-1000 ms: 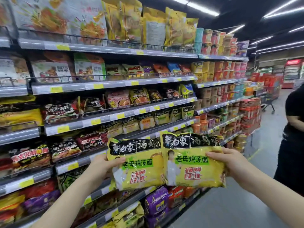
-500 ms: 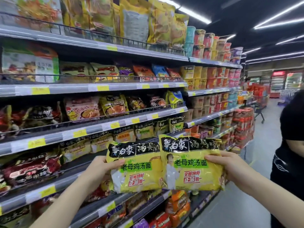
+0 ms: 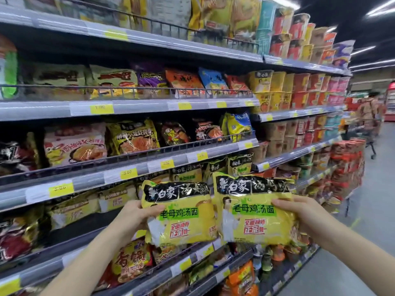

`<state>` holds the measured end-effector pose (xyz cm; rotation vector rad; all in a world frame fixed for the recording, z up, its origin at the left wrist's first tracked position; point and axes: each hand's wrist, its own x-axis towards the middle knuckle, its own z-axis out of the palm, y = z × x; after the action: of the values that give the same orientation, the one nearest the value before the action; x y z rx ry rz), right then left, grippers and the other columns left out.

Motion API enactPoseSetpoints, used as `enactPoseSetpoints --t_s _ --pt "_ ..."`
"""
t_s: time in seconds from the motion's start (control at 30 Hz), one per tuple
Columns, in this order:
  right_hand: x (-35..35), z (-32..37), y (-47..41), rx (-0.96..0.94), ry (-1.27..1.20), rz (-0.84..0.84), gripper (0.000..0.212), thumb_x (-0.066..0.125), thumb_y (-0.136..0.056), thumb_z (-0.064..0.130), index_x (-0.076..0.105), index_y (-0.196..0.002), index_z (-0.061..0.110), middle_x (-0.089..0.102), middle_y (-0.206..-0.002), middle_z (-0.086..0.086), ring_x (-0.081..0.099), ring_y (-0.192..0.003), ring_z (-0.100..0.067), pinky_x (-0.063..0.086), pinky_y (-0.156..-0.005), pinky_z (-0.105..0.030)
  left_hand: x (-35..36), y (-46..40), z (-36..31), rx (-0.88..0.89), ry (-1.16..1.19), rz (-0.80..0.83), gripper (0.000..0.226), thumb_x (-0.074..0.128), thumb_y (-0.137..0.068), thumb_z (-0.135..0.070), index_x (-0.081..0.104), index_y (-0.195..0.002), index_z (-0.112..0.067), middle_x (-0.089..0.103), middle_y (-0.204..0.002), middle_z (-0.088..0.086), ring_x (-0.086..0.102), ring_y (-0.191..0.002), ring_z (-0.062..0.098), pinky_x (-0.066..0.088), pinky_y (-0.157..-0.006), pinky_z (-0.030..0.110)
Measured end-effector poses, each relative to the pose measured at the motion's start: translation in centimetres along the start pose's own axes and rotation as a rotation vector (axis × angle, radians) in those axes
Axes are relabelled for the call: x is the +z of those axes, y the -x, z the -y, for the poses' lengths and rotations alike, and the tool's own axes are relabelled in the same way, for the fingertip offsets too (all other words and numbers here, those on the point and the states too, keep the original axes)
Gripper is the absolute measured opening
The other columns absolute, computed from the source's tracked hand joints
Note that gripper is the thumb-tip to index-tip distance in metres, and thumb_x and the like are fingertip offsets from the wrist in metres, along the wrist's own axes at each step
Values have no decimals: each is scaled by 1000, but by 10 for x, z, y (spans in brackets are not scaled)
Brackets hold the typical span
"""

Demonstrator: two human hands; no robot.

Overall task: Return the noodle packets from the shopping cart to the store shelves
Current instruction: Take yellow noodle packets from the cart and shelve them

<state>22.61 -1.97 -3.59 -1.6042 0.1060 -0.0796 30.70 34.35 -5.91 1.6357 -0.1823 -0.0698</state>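
I hold two yellow noodle packets with black tops side by side in front of the shelves. My left hand (image 3: pixel 136 212) grips the left packet (image 3: pixel 183 223) by its left edge. My right hand (image 3: pixel 299 212) grips the right packet (image 3: pixel 254 221) by its right edge. Both packets are upright, facing me. Just behind them, matching yellow-and-black packets (image 3: pixel 188 174) stand in a row on a shelf (image 3: pixel 89 229), which has a dark gap to the left of the packets I hold. The shopping cart is out of view.
Tiered shelves (image 3: pixel 149 105) packed with noodle bags fill the left and middle. Cup noodles (image 3: pixel 299 90) fill the shelves farther right. Red stacked goods (image 3: pixel 346 167) jut into the grey aisle floor (image 3: pixel 372 242). A cart (image 3: pixel 369 133) stands far down the aisle.
The view has moved closer to the shelves and along the aisle. Both packets sit higher and nearer the shelf with matching packets. The person in black at the right is no longer in view.
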Motion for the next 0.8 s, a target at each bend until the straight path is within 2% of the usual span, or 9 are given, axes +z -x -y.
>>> enactPoseSetpoints --t_s 0.1,0.2,0.3,0.37,0.43,0.53,0.6,0.7,0.8 --pt "-7 -8 -51 -9 3 41 27 69 -80 17 68 -102 4 75 -92 -15 73 -83 -32 55 -84 -46 -4 -28 11 -40 -19 -50 41 76 -74 -21 41 -55 -13 37 -50 3 38 -43 13 35 -44 16" --pt "-9 -15 -102 0 -27 88 25 68 -80 13 67 -102 1 75 -86 -17 73 -70 -29 59 -64 -38 -6 -52 17 -71 -46 -60 50 86 -58 -40 50 -72 -9 47 -72 13 44 -65 26 39 -58 29" --pt "-11 -23 -155 20 -32 176 55 83 -56 25 69 -103 0 74 -95 -19 72 -85 -35 50 -92 -51 -4 -80 28 -96 -22 -142 48 85 -52 -37 44 -58 -13 37 -55 8 35 -49 18 28 -50 26" --pt "-13 -29 -190 33 -33 243 65 89 -43 33 72 -99 4 74 -98 -18 71 -90 -35 44 -99 -52 -2 -95 33 -114 6 -185 46 87 -53 -34 48 -61 -12 42 -57 10 38 -54 20 28 -53 29" --pt "-11 -32 -218 40 14 299 70 90 -38 40 73 -97 6 74 -96 -15 72 -87 -32 44 -99 -49 -1 -108 39 -106 10 -217 44 88 -56 -33 53 -66 -9 48 -61 14 43 -58 23 31 -54 30" --pt "-6 -34 -250 48 43 342 55 79 -55 28 69 -103 2 74 -92 -17 73 -76 -29 50 -91 -48 0 -124 43 -92 -16 -286 34 82 -64 -25 55 -67 -4 54 -58 11 52 -51 19 38 -47 22" --pt "-4 -39 -269 69 31 355 54 76 -59 23 67 -107 0 74 -94 -19 72 -80 -33 49 -94 -52 2 -132 46 -87 0 -321 29 81 -66 -18 57 -67 -2 58 -54 6 55 -44 13 39 -41 18" --pt "-2 -52 -288 54 36 379 72 91 -42 38 71 -104 8 74 -99 -13 68 -97 -37 41 -101 -57 6 -136 48 -91 5 -397 19 70 -81 -11 56 -72 -1 54 -42 -3 48 -33 5 34 -34 13" --pt "-1 -77 -303 34 35 405 99 91 -17 56 71 -103 11 75 -100 -9 67 -98 -35 43 -99 -50 9 -137 55 -79 -24 -475 26 65 -84 -8 50 -63 -6 47 -37 -6 43 -29 5 32 -33 14"
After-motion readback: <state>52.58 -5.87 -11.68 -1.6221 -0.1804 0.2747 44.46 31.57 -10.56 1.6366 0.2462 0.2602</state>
